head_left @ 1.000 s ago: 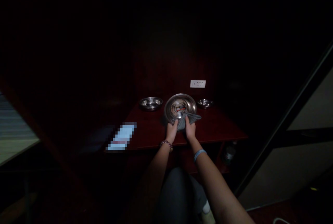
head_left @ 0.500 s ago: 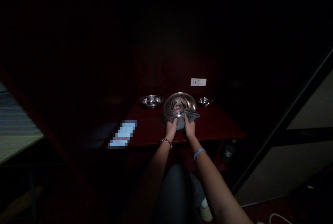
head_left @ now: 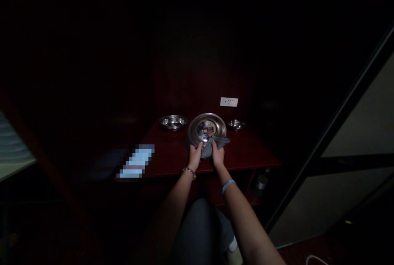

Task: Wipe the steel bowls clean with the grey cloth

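A round stainless steel basin (head_left: 203,124) is tilted up above the table, with a small red and dark label at its centre. My left hand (head_left: 195,156) grips its near rim, thumb on the face towards me. Beside it, my right hand (head_left: 218,155) is closed on a grey cloth (head_left: 207,148) pressed against the basin's lower right part. One corner of the cloth sticks out to the right. The fingers behind the basin are hidden.
On the dark red table (head_left: 172,156), a metal bowl (head_left: 173,122) stands at the left and a smaller metal bowl (head_left: 236,124) at the right. A white socket plate (head_left: 229,101) is on the wall behind. A bottle (head_left: 261,183) stands on the lower shelf, right.
The whole scene has shifted a little left and down in view. Both hands still hold the basin and cloth; the cloth and right thumb sit slightly differently on the basin.
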Demonstrator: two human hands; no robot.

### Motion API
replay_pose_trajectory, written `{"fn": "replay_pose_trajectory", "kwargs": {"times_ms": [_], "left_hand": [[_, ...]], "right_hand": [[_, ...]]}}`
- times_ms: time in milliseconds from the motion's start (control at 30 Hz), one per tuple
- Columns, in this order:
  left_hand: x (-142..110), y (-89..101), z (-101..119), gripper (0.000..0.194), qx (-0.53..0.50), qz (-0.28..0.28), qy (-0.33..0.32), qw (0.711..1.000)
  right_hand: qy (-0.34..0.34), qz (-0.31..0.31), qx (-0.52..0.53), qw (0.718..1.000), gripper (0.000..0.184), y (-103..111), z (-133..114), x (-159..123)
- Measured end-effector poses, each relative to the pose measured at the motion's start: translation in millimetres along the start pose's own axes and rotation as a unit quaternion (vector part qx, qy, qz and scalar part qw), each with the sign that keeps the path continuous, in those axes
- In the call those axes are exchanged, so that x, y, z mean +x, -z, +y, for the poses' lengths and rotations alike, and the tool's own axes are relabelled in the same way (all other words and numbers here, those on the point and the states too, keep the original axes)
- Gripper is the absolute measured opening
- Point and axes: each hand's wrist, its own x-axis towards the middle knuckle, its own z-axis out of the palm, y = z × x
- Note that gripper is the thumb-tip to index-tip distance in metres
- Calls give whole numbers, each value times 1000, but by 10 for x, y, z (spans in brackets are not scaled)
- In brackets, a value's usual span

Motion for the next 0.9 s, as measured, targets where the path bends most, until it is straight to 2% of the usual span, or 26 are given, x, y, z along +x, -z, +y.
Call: {"fn": "replay_pose_trajectory", "kwargs": {"times_ms": [167, 400, 667, 900], "left_hand": [[-27, 17, 62, 34, 8, 8, 15, 1000], [-31, 18, 86, 34, 14, 11, 16, 1000], [-30, 17, 46, 28, 0, 19, 44, 999], [-12, 25, 34, 23, -12, 27, 53, 998]], "right_hand": [[14, -13, -30, 999, 41, 2, 7, -3], [20, -29, -70, 997, 39, -19, 44, 6], [27, -53, -31, 998, 42, -6, 128, 76], [22, -54, -19, 998, 38, -1, 98, 49]]}}
